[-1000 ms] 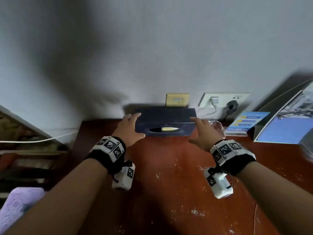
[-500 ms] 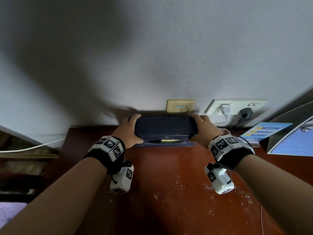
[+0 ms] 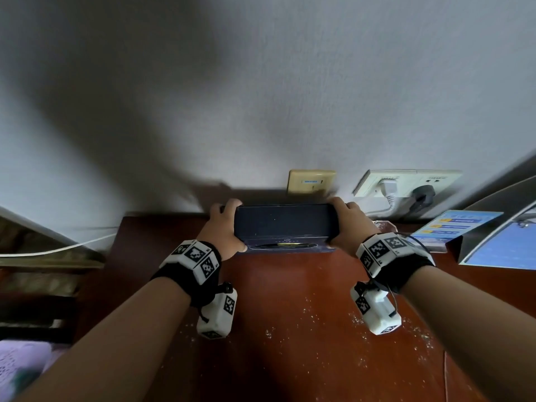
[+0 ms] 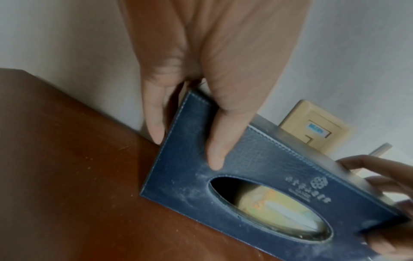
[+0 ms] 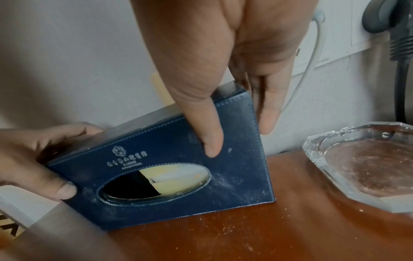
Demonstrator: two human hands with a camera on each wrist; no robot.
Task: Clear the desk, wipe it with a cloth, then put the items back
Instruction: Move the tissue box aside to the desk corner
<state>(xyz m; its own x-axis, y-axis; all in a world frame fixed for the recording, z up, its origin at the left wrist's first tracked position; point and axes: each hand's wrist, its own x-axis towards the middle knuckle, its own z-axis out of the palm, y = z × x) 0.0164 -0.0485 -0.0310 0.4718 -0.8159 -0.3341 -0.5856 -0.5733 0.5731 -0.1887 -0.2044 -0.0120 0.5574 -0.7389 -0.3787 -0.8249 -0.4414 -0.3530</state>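
Note:
A dark blue leather tissue box (image 3: 285, 223) stands at the back of the red-brown desk (image 3: 290, 314), close to the wall. Its face with the oval opening (image 4: 268, 176) (image 5: 234, 167) is turned toward me, and its lower edge is at the desk surface. My left hand (image 3: 224, 227) grips the box's left end, thumb on the front face and fingers behind (image 4: 185, 141). At the right end, my right hand (image 3: 348, 224) holds it the same way (image 5: 240, 136). Dust and crumbs speckle the desk and the box.
A glass ashtray (image 5: 362, 166) sits just right of the box. Further right are a blue leaflet stand (image 3: 455, 227) and a leaning folder (image 3: 504, 248). Wall sockets with plugs (image 3: 406, 184) and a beige wall plate (image 3: 311, 181) are behind. A purple cloth (image 3: 20, 364) lies low at the left.
Both hands moved from just touching the box's ends to gripping them, fingers wrapped behind. The view has moved closer to the wall.

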